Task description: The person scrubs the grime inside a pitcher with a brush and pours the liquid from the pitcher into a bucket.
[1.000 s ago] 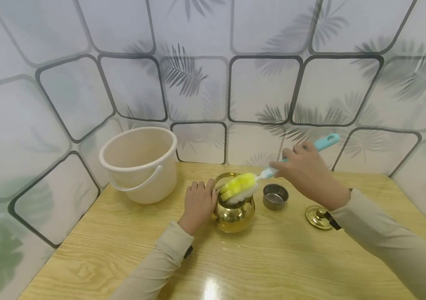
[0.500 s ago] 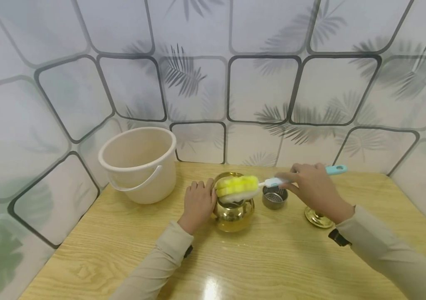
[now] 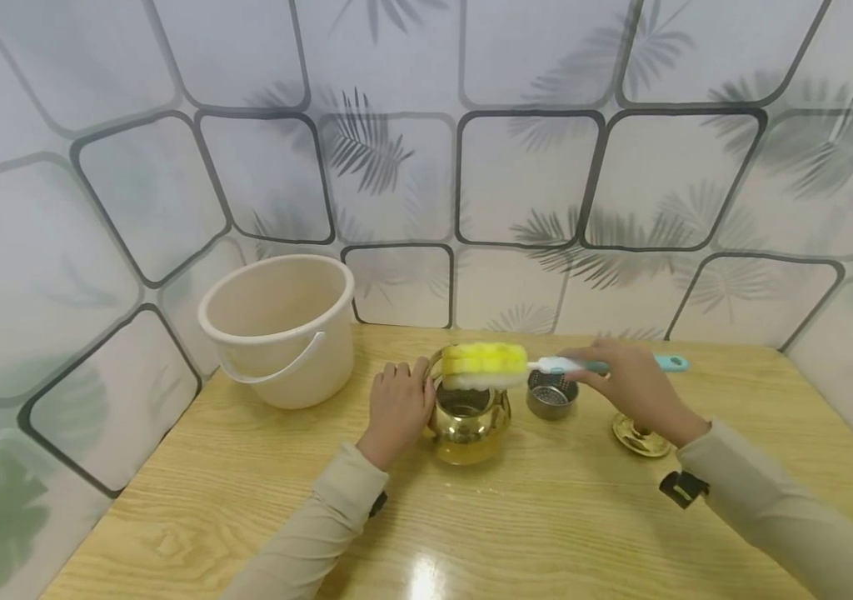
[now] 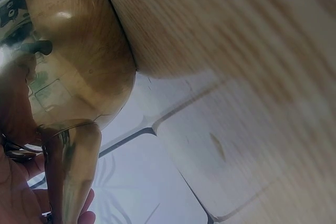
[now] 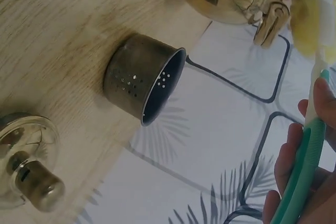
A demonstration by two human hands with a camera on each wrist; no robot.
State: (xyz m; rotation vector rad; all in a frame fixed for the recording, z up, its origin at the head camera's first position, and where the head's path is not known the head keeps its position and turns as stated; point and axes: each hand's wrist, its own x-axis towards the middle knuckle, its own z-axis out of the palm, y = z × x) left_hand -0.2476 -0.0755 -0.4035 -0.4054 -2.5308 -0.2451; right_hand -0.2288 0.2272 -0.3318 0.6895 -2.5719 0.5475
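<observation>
A shiny brass teapot stands upright on the wooden table with its mouth uncovered. My left hand holds it at its left side; in the left wrist view, fingers show behind the tapering spout. Gripped in my right hand is a sponge bottle brush, its turquoise handle lying between thumb and fingers. The brush's yellow and white head lies level above the teapot's mouth, its stem pointing right.
Right of the teapot stands a perforated metal strainer cup. The brass lid with its knob lies farther right, below my right wrist. A cream bucket stands at the back left, and patterned walls close off the table behind.
The brush came up from a slant with its head at the teapot's mouth to level above it. My right hand dropped lower and slightly right, while the left hand stayed put.
</observation>
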